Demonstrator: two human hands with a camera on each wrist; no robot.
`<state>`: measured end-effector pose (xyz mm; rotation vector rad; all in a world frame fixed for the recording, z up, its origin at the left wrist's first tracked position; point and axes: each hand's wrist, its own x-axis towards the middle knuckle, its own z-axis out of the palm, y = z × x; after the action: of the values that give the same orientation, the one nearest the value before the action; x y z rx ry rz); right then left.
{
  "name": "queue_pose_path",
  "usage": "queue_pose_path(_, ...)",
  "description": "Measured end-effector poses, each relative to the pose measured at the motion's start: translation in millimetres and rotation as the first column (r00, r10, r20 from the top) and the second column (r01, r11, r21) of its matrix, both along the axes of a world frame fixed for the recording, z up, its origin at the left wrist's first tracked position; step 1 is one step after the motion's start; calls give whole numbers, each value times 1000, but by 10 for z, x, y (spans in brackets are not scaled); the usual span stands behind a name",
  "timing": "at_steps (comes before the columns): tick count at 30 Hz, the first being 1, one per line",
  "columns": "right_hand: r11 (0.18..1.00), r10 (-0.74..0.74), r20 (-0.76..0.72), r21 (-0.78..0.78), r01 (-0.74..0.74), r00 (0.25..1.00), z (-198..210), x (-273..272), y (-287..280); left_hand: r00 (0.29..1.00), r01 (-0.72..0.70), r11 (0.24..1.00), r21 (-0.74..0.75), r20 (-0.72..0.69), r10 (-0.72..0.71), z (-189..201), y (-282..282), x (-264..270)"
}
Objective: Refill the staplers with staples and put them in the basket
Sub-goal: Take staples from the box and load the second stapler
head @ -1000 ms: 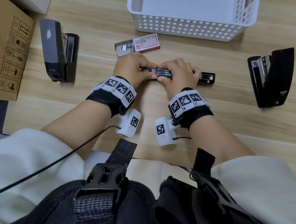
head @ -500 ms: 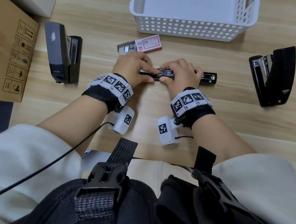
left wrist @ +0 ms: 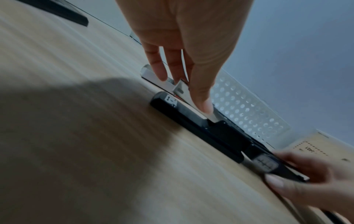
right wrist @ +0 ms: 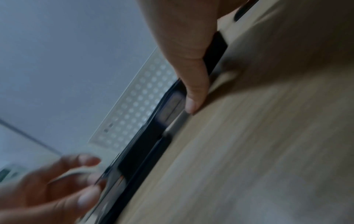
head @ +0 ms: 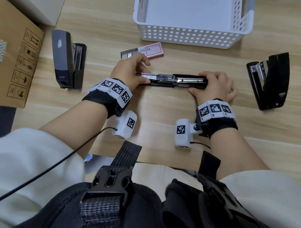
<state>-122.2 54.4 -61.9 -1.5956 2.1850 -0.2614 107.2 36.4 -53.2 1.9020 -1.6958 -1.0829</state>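
A black stapler [head: 183, 81] lies opened out flat at the middle of the wooden table, its metal staple rail facing up. My left hand [head: 146, 73] pinches the rail's left end between thumb and fingers; in the left wrist view the thumb [left wrist: 203, 104] presses on the rail of the stapler [left wrist: 193, 122]. My right hand [head: 200, 83] grips the stapler's right end, thumb on the near side [right wrist: 195, 92]. An open red-and-white staple box [head: 150, 51] lies just behind my left hand. The white perforated basket [head: 189, 38] stands beyond it with nothing inside.
A grey-black stapler [head: 66, 59] lies open at the left and another black stapler [head: 269, 80] at the right. A cardboard box [head: 7, 52] sits on the table's left edge. The table's near edge runs just in front of my wrists.
My hands, close together over the stapler's middle before, have moved apart to its two ends. The metal rail between them now shows.
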Motion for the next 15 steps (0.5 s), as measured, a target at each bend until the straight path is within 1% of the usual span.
queue_pose_path(2, 999, -39, 68, 26, 38, 997, 5, -120, 51, 998, 51, 998, -23, 26, -50, -15, 5, 0)
queue_pose_path(5, 1000, -16, 194, 15, 13, 981, 13, -190, 58, 983, 162, 984, -74, 97, -155, -26, 26, 2)
queue_pose_path(6, 999, -30, 251, -7, 32, 968, 20, -191, 61, 984, 159, 984, -81, 97, -151, -30, 35, 6)
queue_pose_path(8, 994, -82, 369, -33, 101, 926, 57, -189, 34, 996, 78, 995, -63, 56, -74, -10, 12, -16)
queue_pose_path(10, 987, -106, 440, -63, 148, 892, 105, -169, 17, 1000, 12, 999, -35, 27, -12, 20, 1, -22)
queue_pose_path(12, 981, -91, 502, -101, 163, 860, 179, -112, 0, 1000, 8, 1000, -16, 21, -8, 27, -1, -19)
queue_pose_path(15, 979, -10, 590, -160, 129, 807, 260, 14, -31, 1000, 4, 1000, -9, 8, -4, -29, -6, -12)
